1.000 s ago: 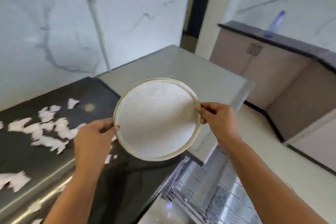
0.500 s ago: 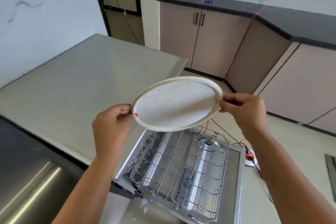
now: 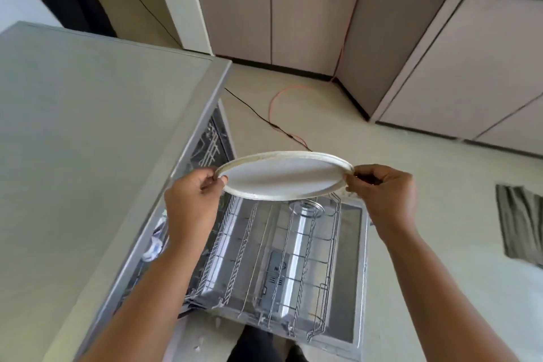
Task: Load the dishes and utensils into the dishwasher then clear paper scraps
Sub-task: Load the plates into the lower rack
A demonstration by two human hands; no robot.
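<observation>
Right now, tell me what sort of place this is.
Probably a home kitchen: a dishwasher rack pulled out beneath a grey countertop, base cabinets along the walls, and a white plate held above the rack.

No text I can read, no label or brand on the plate, none on the dishwasher rack.

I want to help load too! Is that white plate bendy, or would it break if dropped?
Probably stiff: the plate looks flat and unbent though the left hand and right hand pinch only its opposite edges. It looks like speckled ceramic, so it is likely breakable and fairly heavy for its size.
</observation>
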